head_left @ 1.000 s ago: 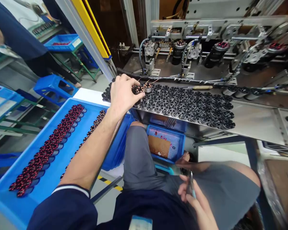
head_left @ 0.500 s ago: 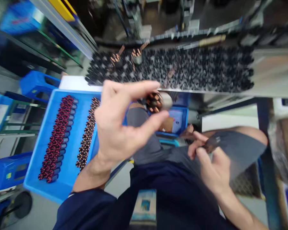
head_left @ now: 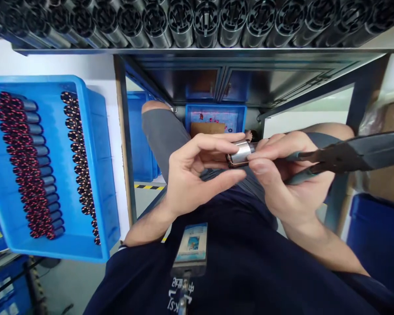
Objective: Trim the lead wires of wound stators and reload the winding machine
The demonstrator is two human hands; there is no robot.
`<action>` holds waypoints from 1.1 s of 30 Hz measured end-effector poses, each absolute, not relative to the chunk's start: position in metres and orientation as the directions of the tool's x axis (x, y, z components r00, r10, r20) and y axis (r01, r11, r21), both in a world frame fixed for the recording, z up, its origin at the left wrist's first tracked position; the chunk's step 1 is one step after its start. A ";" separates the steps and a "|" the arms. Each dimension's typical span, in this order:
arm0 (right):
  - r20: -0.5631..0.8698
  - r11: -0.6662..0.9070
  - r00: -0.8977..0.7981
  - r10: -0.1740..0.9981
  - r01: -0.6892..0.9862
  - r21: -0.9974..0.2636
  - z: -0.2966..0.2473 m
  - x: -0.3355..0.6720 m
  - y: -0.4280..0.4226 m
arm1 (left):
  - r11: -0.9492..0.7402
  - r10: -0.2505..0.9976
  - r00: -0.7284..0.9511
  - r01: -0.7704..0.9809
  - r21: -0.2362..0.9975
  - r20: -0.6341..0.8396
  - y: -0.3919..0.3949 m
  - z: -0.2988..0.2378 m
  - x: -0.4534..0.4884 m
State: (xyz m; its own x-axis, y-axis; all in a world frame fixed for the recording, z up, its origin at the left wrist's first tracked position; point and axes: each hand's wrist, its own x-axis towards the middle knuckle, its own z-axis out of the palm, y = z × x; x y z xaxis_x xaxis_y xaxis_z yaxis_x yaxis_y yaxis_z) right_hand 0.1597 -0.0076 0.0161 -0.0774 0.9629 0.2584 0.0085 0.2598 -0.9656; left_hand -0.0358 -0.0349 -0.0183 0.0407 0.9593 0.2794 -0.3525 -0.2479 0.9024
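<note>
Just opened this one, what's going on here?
The left hand holds a small metal cylinder among its fingers, and the right hand touches its other end while gripping pliers that point away from it. On the left, a blue tray holds red-ended parts and copper-ended parts. Black-topped cylinders stand in front.

I see bright light, a gleam on the metal cylinder, dim cabinet doors toward twelve o'clock.
</note>
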 end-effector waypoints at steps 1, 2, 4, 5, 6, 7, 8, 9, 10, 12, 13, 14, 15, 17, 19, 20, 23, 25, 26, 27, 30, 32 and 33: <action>0.261 0.264 -0.084 0.962 0.020 -0.964 0.017 0.159 -0.009 | -0.207 0.967 0.052 -0.419 0.884 0.251 -0.034 -0.023 -0.034; 0.264 0.268 -0.087 0.961 0.036 -0.963 0.019 0.159 -0.010 | -0.173 0.974 0.054 -0.460 0.871 0.222 -0.034 -0.026 -0.032; 0.244 0.252 -0.097 0.965 0.079 -0.965 0.026 0.165 -0.013 | -0.117 0.989 0.025 -0.485 0.867 0.147 -0.034 -0.029 -0.029; 0.209 0.222 -0.114 0.971 0.116 -0.968 0.029 0.170 -0.015 | -0.098 0.994 0.002 -0.478 0.873 0.113 -0.034 -0.029 -0.028; 0.164 0.187 -0.146 0.976 0.166 -0.968 0.033 0.176 -0.017 | -0.088 0.996 -0.018 -0.464 0.881 0.090 -0.033 -0.029 -0.027; 0.119 0.162 -0.193 0.974 0.228 -0.960 0.036 0.184 -0.019 | -0.085 0.996 -0.036 -0.443 0.893 0.077 -0.033 -0.028 -0.027; 0.081 0.154 -0.245 0.966 0.295 -0.943 0.038 0.191 -0.022 | -0.092 0.996 -0.056 -0.415 0.905 0.075 -0.032 -0.027 -0.028; 0.054 0.165 -0.301 0.952 0.357 -0.919 0.039 0.198 -0.024 | -0.102 0.994 -0.074 -0.384 0.918 0.080 -0.032 -0.027 -0.029; 0.047 0.196 -0.353 0.935 0.400 -0.895 0.038 0.204 -0.026 | -0.117 0.992 -0.091 -0.352 0.928 0.090 -0.031 -0.026 -0.030; 0.050 0.256 -0.429 0.902 0.438 -0.862 0.036 0.212 -0.028 | -0.142 0.987 -0.109 -0.304 0.942 0.114 -0.029 -0.026 -0.033; 0.044 0.265 -0.447 0.894 0.446 -0.855 0.034 0.213 -0.029 | -0.156 0.986 -0.109 -0.292 0.944 0.130 -0.029 -0.026 -0.034; 0.038 0.268 -0.454 0.890 0.453 -0.850 0.032 0.214 -0.029 | -0.174 0.983 -0.105 -0.284 0.943 0.150 -0.028 -0.027 -0.034; 0.033 0.266 -0.456 0.890 0.458 -0.848 0.031 0.213 -0.028 | -0.204 0.978 -0.105 -0.277 0.939 0.181 -0.028 -0.027 -0.035; 0.033 0.267 -0.453 0.891 0.464 -0.844 0.029 0.211 -0.026 | -0.272 0.961 -0.116 -0.258 0.927 0.250 -0.027 -0.028 -0.034; 0.039 0.273 -0.453 0.890 0.464 -0.843 0.029 0.208 -0.024 | -0.333 0.941 -0.139 -0.237 0.913 0.307 -0.027 -0.028 -0.032; 0.043 0.277 -0.454 0.890 0.463 -0.842 0.029 0.207 -0.024 | -0.350 0.935 -0.145 -0.228 0.909 0.324 -0.027 -0.029 -0.031; 0.064 0.292 -0.448 0.892 0.461 -0.838 0.030 0.205 -0.024 | -0.395 0.915 -0.168 -0.200 0.896 0.366 -0.027 -0.030 -0.028; 0.074 0.292 -0.429 0.900 0.469 -0.833 0.029 0.203 -0.025 | -0.423 0.900 -0.191 -0.171 0.890 0.391 -0.026 -0.032 -0.026; 0.080 0.293 -0.419 0.904 0.473 -0.831 0.028 0.202 -0.025 | -0.434 0.893 -0.203 -0.149 0.888 0.403 -0.026 -0.033 -0.024; 0.087 0.294 -0.410 0.908 0.476 -0.829 0.027 0.201 -0.025 | -0.440 0.887 -0.214 -0.123 0.889 0.409 -0.026 -0.034 -0.024; 0.101 0.266 -0.353 0.930 0.460 -0.847 0.022 0.195 -0.023 | -0.471 0.859 -0.260 -0.060 0.880 0.441 -0.030 -0.037 -0.025; 0.088 0.196 -0.269 0.959 0.405 -0.893 0.017 0.190 -0.020 | -0.450 0.874 -0.236 -0.061 0.891 0.425 -0.032 -0.035 -0.029; 0.073 0.154 -0.236 0.969 0.350 -0.924 0.015 0.188 -0.018 | -0.392 0.908 -0.195 -0.083 0.916 0.371 -0.033 -0.032 -0.030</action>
